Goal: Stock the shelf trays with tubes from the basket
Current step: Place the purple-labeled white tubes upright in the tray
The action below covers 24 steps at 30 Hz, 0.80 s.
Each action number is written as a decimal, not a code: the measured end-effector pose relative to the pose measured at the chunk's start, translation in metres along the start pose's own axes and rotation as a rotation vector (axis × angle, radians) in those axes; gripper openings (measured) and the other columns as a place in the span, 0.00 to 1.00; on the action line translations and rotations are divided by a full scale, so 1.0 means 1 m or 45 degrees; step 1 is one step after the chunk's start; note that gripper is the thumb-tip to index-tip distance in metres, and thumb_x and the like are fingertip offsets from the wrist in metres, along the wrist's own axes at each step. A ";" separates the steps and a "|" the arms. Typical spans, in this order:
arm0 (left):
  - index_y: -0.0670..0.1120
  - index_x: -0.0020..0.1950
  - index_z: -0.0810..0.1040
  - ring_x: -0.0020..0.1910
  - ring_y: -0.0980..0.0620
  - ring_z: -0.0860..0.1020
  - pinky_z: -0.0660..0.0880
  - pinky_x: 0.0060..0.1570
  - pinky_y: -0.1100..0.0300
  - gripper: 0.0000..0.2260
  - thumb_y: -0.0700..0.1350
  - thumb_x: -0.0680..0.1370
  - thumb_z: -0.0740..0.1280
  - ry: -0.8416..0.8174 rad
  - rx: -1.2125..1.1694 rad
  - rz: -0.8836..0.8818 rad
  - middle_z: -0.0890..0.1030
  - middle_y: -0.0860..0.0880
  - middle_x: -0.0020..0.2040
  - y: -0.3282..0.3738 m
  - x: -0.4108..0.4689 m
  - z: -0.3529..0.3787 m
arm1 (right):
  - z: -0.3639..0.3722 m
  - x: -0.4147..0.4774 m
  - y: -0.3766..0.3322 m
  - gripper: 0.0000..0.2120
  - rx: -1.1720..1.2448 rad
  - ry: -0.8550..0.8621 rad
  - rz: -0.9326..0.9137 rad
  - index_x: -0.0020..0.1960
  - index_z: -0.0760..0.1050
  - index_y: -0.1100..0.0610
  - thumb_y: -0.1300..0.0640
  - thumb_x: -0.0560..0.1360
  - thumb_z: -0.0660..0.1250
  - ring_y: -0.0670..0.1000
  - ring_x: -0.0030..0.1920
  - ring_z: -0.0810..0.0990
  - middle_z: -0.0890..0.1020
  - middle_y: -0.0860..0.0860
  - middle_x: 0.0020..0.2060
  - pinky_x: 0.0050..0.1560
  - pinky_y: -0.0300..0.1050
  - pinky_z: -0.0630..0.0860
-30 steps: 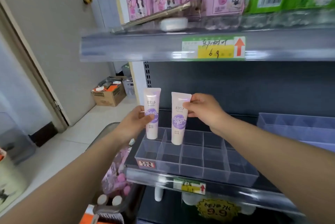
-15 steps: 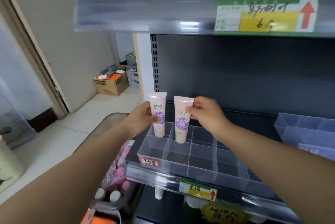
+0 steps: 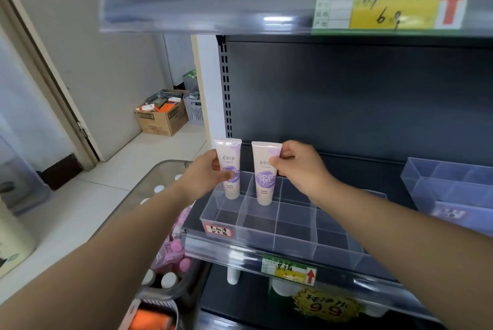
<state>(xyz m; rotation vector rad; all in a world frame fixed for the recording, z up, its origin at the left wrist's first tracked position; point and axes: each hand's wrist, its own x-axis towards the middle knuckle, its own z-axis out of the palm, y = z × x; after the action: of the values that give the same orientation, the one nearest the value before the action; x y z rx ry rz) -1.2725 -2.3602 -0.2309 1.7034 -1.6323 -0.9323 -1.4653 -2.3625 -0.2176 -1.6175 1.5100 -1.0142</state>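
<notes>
- While white caps and pink packs are seen piled in the basket [image 3: 128,196] at the lower left, the task is judged to be at an early stage, with much stock yet to be shelved.
- Past the basket, the left hand [image 3: 206,179] is wrapped round the left tube [image 3: 229,156], its grip clamped on the tube's middle. The right tube [image 3: 264,180] is pinched near its top by the right hand [image 3: 302,167], whose grip is likewise clamped.
- Both tubes are held upright, cap down, side by side but apart. Their lower ends are inside the two leftmost back compartments of the clear tray [image 3: 266,241]; whether they rest on its bottom cannot be told.
- Only these two tubes are seen in the tray, so letting go is judged to be the step in hand, and many compartments are left to be filled.
- A second tray [image 3: 440,183] is seen to the right, well apart, and no tube is seen in it.
- Both trays are carried by a dark shelf [image 3: 360,172] fronted by a clear rail with a price tag [image 3: 288,271]. It is backed by a dark panel [image 3: 346,95], under an upper shelf [image 3: 208,4].
- Farther left, a pale tiled floor [image 3: 88,204], a cardboard box [image 3: 162,119] by the wall and a door frame [image 3: 48,73] are seen.
</notes>
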 end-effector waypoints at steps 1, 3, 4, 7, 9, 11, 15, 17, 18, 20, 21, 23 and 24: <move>0.47 0.66 0.68 0.56 0.51 0.75 0.70 0.57 0.54 0.20 0.42 0.76 0.68 0.001 -0.016 -0.001 0.76 0.49 0.62 0.000 0.000 0.000 | -0.001 -0.001 0.000 0.06 -0.006 0.003 -0.005 0.50 0.76 0.59 0.63 0.72 0.66 0.50 0.48 0.81 0.83 0.52 0.48 0.53 0.54 0.79; 0.47 0.66 0.68 0.57 0.51 0.75 0.70 0.57 0.54 0.20 0.42 0.76 0.68 0.005 -0.049 -0.003 0.76 0.49 0.62 -0.001 0.000 -0.001 | -0.002 -0.003 -0.001 0.08 -0.007 0.016 -0.016 0.51 0.76 0.57 0.64 0.72 0.66 0.49 0.48 0.81 0.83 0.51 0.50 0.53 0.50 0.79; 0.46 0.66 0.67 0.57 0.51 0.75 0.71 0.58 0.54 0.21 0.41 0.76 0.68 0.009 -0.053 -0.005 0.76 0.49 0.62 -0.001 0.000 -0.002 | -0.003 -0.004 -0.002 0.09 -0.005 0.023 -0.021 0.51 0.75 0.57 0.64 0.72 0.66 0.48 0.48 0.81 0.82 0.51 0.50 0.52 0.48 0.79; 0.47 0.68 0.66 0.59 0.51 0.74 0.71 0.61 0.50 0.23 0.42 0.75 0.69 0.042 -0.036 -0.014 0.75 0.49 0.65 0.001 -0.003 -0.007 | -0.006 -0.006 -0.005 0.10 -0.022 0.046 -0.040 0.52 0.74 0.57 0.64 0.72 0.66 0.48 0.48 0.80 0.82 0.50 0.51 0.51 0.46 0.78; 0.47 0.69 0.65 0.63 0.49 0.74 0.71 0.62 0.49 0.26 0.44 0.74 0.70 0.081 -0.005 -0.020 0.73 0.49 0.67 0.001 -0.006 -0.009 | -0.008 -0.009 -0.005 0.09 -0.114 0.051 -0.054 0.52 0.73 0.56 0.62 0.72 0.67 0.48 0.49 0.79 0.80 0.50 0.52 0.50 0.43 0.76; 0.46 0.71 0.63 0.65 0.46 0.73 0.71 0.61 0.51 0.29 0.45 0.74 0.71 0.140 0.063 -0.040 0.71 0.47 0.69 0.003 -0.011 -0.012 | -0.011 -0.014 -0.004 0.12 -0.226 0.044 -0.062 0.55 0.73 0.56 0.60 0.73 0.67 0.49 0.52 0.77 0.78 0.51 0.55 0.51 0.41 0.73; 0.45 0.72 0.62 0.64 0.44 0.72 0.72 0.56 0.54 0.30 0.51 0.74 0.70 0.296 0.416 -0.055 0.70 0.45 0.70 0.010 -0.026 -0.018 | -0.021 -0.031 -0.007 0.18 -0.351 0.018 -0.087 0.63 0.70 0.55 0.57 0.74 0.67 0.51 0.58 0.75 0.75 0.52 0.61 0.55 0.43 0.71; 0.45 0.71 0.63 0.65 0.43 0.70 0.70 0.61 0.51 0.28 0.53 0.75 0.68 0.361 0.597 -0.016 0.70 0.44 0.69 0.017 -0.037 -0.018 | -0.029 -0.041 -0.012 0.20 -0.412 0.008 -0.142 0.65 0.68 0.53 0.56 0.74 0.66 0.51 0.59 0.74 0.73 0.52 0.62 0.56 0.44 0.71; 0.46 0.71 0.64 0.65 0.43 0.69 0.70 0.62 0.50 0.27 0.53 0.75 0.66 0.388 0.679 0.022 0.70 0.44 0.68 0.022 -0.044 -0.017 | -0.033 -0.048 -0.014 0.21 -0.441 0.002 -0.168 0.65 0.67 0.53 0.56 0.74 0.66 0.51 0.59 0.74 0.72 0.52 0.63 0.56 0.45 0.72; 0.46 0.70 0.65 0.66 0.44 0.68 0.68 0.63 0.50 0.25 0.55 0.76 0.63 0.433 0.827 0.120 0.70 0.44 0.69 0.033 -0.059 -0.013 | -0.044 -0.061 -0.016 0.22 -0.503 -0.013 -0.219 0.67 0.66 0.52 0.55 0.74 0.65 0.52 0.61 0.72 0.70 0.51 0.65 0.59 0.47 0.72; 0.46 0.70 0.65 0.67 0.44 0.67 0.66 0.65 0.50 0.25 0.55 0.76 0.62 0.440 0.896 0.166 0.70 0.45 0.69 0.039 -0.067 -0.010 | -0.049 -0.068 -0.017 0.23 -0.539 -0.021 -0.236 0.68 0.65 0.51 0.54 0.75 0.64 0.52 0.63 0.71 0.69 0.50 0.66 0.60 0.48 0.71; 0.47 0.70 0.64 0.69 0.45 0.65 0.63 0.67 0.50 0.25 0.56 0.76 0.61 0.417 1.019 0.231 0.68 0.45 0.70 0.051 -0.083 -0.001 | -0.060 -0.084 -0.016 0.24 -0.620 -0.038 -0.262 0.71 0.62 0.49 0.52 0.76 0.62 0.52 0.67 0.67 0.65 0.48 0.69 0.64 0.51 0.69; 0.47 0.71 0.63 0.70 0.45 0.64 0.61 0.69 0.50 0.25 0.56 0.76 0.60 0.402 1.068 0.255 0.67 0.45 0.70 0.057 -0.092 0.005 | -0.066 -0.092 -0.015 0.25 -0.664 -0.046 -0.276 0.72 0.61 0.49 0.52 0.76 0.62 0.52 0.69 0.65 0.64 0.48 0.70 0.66 0.51 0.67</move>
<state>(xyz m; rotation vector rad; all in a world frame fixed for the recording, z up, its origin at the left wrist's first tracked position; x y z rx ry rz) -1.3095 -2.2726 -0.1798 1.9976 -2.0548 0.1759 -1.5189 -2.2679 -0.1815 -2.1858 1.6941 -0.7263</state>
